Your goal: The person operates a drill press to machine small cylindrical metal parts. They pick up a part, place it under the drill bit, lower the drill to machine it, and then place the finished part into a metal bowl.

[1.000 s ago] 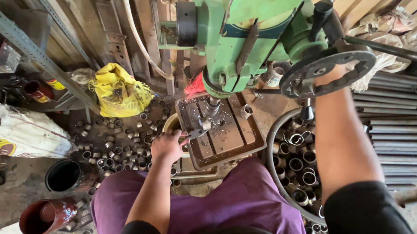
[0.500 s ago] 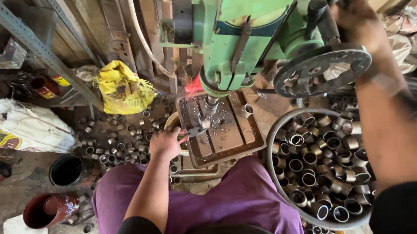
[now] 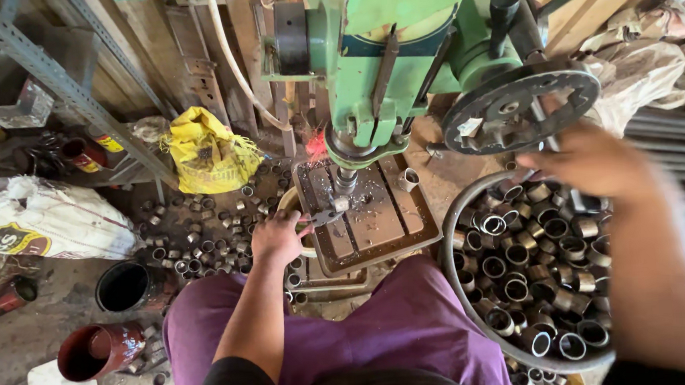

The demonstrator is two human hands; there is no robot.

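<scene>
Small metal pliers (image 3: 324, 216) are grasped by the left hand (image 3: 277, 237) beneath the green drill press (image 3: 380, 45); the blurred right hand's (image 3: 589, 163) grip cannot be told.

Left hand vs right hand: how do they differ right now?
The left hand is sharp in the picture, low by the drill table, holding pliers that grip a small ring under the drill bit. The right hand is blurred, higher, empty as far as shows, just below the handwheel and above the bowl of rings. Both are bare.
</scene>
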